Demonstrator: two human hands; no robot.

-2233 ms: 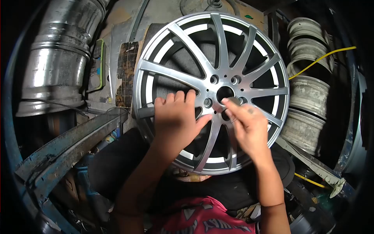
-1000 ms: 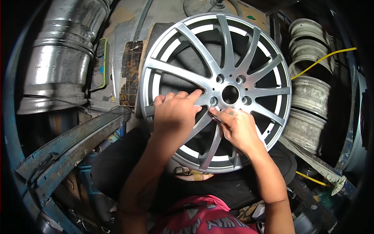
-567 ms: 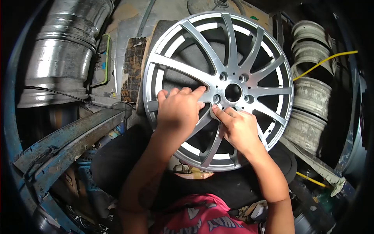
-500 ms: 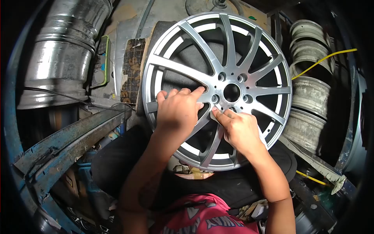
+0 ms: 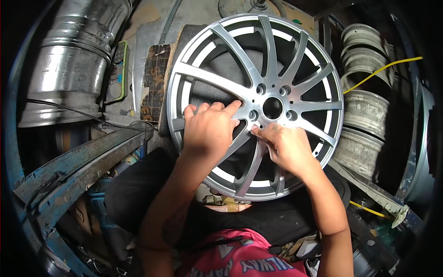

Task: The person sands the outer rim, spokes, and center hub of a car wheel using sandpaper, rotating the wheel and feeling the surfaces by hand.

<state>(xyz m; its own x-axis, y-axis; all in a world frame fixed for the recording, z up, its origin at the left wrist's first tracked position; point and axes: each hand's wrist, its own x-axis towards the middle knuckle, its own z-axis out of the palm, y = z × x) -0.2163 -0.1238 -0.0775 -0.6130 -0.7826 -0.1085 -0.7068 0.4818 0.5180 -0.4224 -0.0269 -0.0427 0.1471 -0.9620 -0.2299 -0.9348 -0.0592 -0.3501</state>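
One wheel (image 5: pixel 272 79) lies before the lap (image 5: pixel 272 224), the left hand (image 5: pixel 207 131) with fingers curled round a spoke (image 5: pixel 178 124), best kept steady, the right hand's (image 5: pixel 290 147) nearly closed beside the hub (image 5: pixel 259 105), best pressed lightly, any pinched item indiscernible.

L hand (image 5: pixel 210 131) & R hand (image 5: pixel 288 145) palm-down, near each other, fingers bent.

"How many wheels (image 5: pixel 207 79) are under your left hand (image 5: pixel 210 131) and right hand (image 5: pixel 290 147)?"

"One, plus one centre bore (image 5: pixel 272 108) and four visible bolt holes (image 5: pixel 284 90) near your right hand."
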